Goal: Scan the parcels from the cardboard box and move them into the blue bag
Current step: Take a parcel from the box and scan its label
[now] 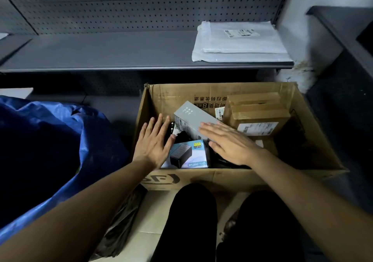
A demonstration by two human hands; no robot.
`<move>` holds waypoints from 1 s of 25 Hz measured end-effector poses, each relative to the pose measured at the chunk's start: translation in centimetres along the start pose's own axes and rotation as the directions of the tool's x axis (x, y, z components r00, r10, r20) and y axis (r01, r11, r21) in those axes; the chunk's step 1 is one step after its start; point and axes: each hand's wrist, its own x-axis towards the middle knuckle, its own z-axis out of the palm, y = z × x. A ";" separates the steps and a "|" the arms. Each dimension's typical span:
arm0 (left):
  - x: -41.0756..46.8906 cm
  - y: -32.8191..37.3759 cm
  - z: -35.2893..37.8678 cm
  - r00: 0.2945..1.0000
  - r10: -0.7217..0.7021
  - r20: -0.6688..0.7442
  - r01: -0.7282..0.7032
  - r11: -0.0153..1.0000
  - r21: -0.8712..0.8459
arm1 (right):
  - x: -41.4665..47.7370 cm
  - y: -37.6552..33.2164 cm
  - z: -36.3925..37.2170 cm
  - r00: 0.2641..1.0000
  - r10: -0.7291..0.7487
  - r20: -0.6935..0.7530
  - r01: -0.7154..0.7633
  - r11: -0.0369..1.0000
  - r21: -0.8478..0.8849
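Fingers apart over the cardboard box [222, 178]
Left grip [153, 142] spread, empty; I think right grip [232, 142], flat, touches grey parcel [193, 116]

Looks like a parcel stockroom or shop back room: grey metal shelf [121, 54] with pegboard backing [131, 5], poly mailers [238, 43] with shipping labels, a cardboard box [222, 178] of labelled parcels, a big blue bag [50, 140] beside it.

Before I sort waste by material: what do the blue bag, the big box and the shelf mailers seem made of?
Blue bag: likely woven plastic, with a faint sheen and crinkled folds.
Big box: cardboard, matt brown, with a frayed corner.
Mailers: probably thin plastic film; glossy, whitish, wrinkled.
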 end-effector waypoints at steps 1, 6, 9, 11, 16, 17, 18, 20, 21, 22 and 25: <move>-0.2 -0.1 0.1 1.000 -0.004 0.010 0.004 1.000 0.013 | 0.1 -0.2 0.4 0.997 -0.067 0.040 0.068 0.997 -0.029; -1.0 -0.6 1.0 0.997 0.014 0.080 -0.021 0.997 0.077 | 0.7 -0.9 2.6 0.981 -0.126 0.146 0.140 0.986 -0.093; -1.0 -0.8 1.3 0.993 0.023 0.112 -0.035 0.994 0.107 | 0.6 0.4 3.7 0.976 -0.013 0.219 0.043 0.990 -0.131; -1.0 -1.0 1.5 0.988 0.035 0.151 -0.049 0.995 0.091 | 0.5 1.2 4.2 0.962 0.044 0.271 -0.002 0.988 -0.152; -1.3 -1.6 2.5 0.954 0.164 0.253 -0.194 0.976 0.102 | 0.8 2.1 5.5 0.931 0.113 0.348 -0.060 0.985 -0.160; -1.4 -1.7 2.7 0.948 0.171 0.269 -0.205 0.973 0.102 | 0.9 2.0 5.7 0.930 0.117 0.348 -0.062 0.985 -0.163; -1.4 -1.9 2.8 0.944 0.172 0.283 -0.209 0.972 0.109 | 1.0 2.0 5.9 0.931 0.117 0.346 -0.062 0.984 -0.165; -1.2 -2.3 3.1 0.940 0.156 0.303 -0.207 0.968 0.143 | 1.2 1.8 6.0 0.937 0.118 0.328 -0.064 0.983 -0.171; -0.9 -2.5 3.1 0.940 0.140 0.310 -0.196 0.968 0.155 | 1.4 1.8 6.1 0.943 0.119 0.310 -0.066 0.982 -0.177; -0.4 -2.7 3.2 0.941 0.123 0.317 -0.180 0.971 0.158 | 1.5 1.7 6.0 0.950 0.120 0.289 -0.069 0.981 -0.180; 1.4 -3.2 3.4 0.939 0.070 0.336 -0.129 0.979 0.157 | 2.2 1.7 5.8 0.964 0.120 0.236 -0.084 0.984 -0.158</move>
